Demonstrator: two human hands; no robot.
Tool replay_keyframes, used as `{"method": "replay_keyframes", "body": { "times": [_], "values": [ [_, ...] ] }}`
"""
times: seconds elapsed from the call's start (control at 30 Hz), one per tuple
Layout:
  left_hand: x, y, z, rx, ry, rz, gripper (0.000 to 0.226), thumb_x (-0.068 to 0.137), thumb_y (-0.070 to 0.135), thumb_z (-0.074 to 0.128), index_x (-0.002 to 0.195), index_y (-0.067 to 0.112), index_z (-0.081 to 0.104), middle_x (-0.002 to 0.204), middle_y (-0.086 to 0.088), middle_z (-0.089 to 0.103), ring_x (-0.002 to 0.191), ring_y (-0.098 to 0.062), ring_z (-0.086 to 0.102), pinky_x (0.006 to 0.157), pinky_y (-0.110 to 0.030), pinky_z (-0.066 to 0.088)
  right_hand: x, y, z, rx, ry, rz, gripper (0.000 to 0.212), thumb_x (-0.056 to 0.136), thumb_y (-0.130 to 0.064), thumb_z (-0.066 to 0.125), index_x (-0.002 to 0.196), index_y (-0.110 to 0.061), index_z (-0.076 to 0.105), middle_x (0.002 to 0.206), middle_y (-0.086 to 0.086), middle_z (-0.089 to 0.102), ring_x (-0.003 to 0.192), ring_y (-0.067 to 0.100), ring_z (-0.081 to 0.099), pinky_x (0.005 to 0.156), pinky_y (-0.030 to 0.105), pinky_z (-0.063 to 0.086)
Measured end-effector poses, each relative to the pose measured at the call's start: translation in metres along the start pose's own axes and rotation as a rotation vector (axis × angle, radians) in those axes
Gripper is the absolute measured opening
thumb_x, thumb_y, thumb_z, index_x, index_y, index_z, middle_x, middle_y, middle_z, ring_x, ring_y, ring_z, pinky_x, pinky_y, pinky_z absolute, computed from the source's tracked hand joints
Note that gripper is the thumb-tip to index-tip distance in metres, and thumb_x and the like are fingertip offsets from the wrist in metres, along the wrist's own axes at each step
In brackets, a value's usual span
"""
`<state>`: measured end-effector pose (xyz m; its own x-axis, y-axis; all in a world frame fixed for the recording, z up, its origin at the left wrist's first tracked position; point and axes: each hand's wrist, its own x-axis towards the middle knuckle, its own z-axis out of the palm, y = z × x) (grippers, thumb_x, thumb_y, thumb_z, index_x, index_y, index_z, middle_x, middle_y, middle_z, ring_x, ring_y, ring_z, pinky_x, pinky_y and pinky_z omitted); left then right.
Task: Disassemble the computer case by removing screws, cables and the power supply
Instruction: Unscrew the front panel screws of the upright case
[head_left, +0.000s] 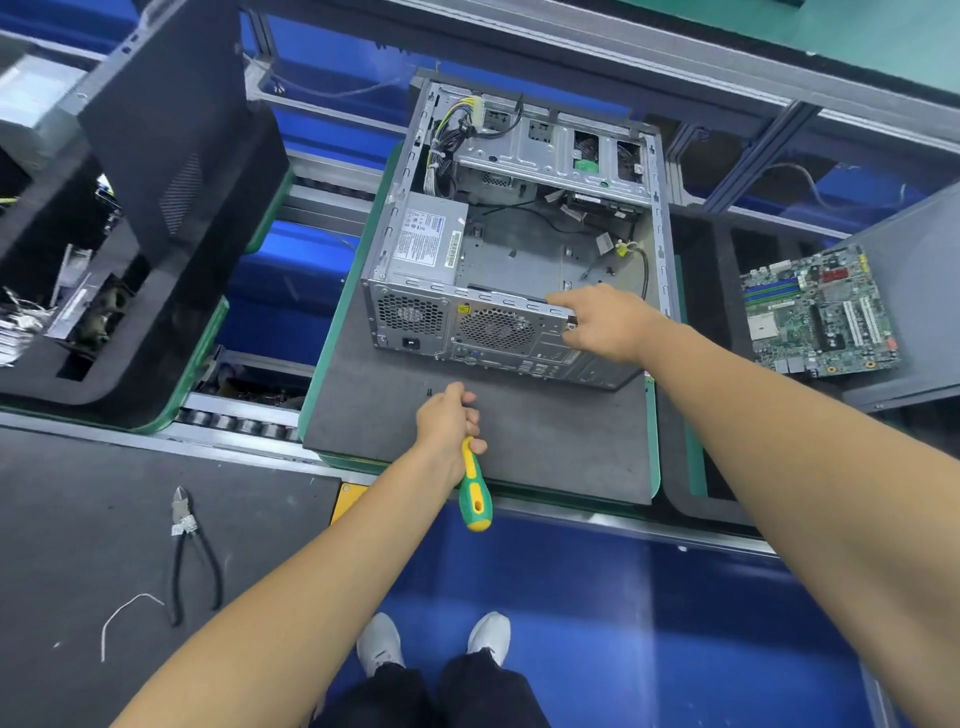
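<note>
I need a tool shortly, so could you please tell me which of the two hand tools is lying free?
The black-handled cutters on the left mat lie untouched; the left hand grips the green-and-yellow screwdriver.

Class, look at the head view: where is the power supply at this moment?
The power supply sits inside the open computer case, in its near-left corner, behind the rear panel's left vent, left of the right hand on the case's rear edge.
</note>
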<state>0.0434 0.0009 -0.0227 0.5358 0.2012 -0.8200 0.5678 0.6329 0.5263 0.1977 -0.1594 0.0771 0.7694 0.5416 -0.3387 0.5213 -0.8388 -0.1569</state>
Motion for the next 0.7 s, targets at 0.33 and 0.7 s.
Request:
{"method": "replay_keyframes", "body": {
  "times": [0.33,0.7],
  "values": [
    [-0.0024,0.0039,-0.0023,-0.034,-0.01,-0.009,0.021,0.107,0.029,0.055,0.094,0.013,0.05,0.062,-0.001,0.043,0.042,-0.007,0.031,0.034,-0.019,0.026,-0.0015,-0.0016,-0.0016,-0.009,-0.004,0.002,0.062,0.092,-0.026,0.06,0.152,-0.031,0.043,0.075,-0.011,0.06,0.083,0.02,0.054,0.057,0.026,0.03],
    [-0.0071,0.0034,-0.0085,-0.006,-0.016,0.02,0.02,0.109,0.022,0.041,0.118,0.02,0.059,0.063,-0.002,0.045,0.046,-0.008,0.031,0.036,-0.02,0.026,0.001,0.0014,0.0009,-0.021,-0.006,0.003,0.063,0.091,-0.027,0.059,0.151,-0.033,0.043,0.07,-0.011,0.059,0.077,0.019,0.055,0.055,0.022,0.026]
  ]
}}
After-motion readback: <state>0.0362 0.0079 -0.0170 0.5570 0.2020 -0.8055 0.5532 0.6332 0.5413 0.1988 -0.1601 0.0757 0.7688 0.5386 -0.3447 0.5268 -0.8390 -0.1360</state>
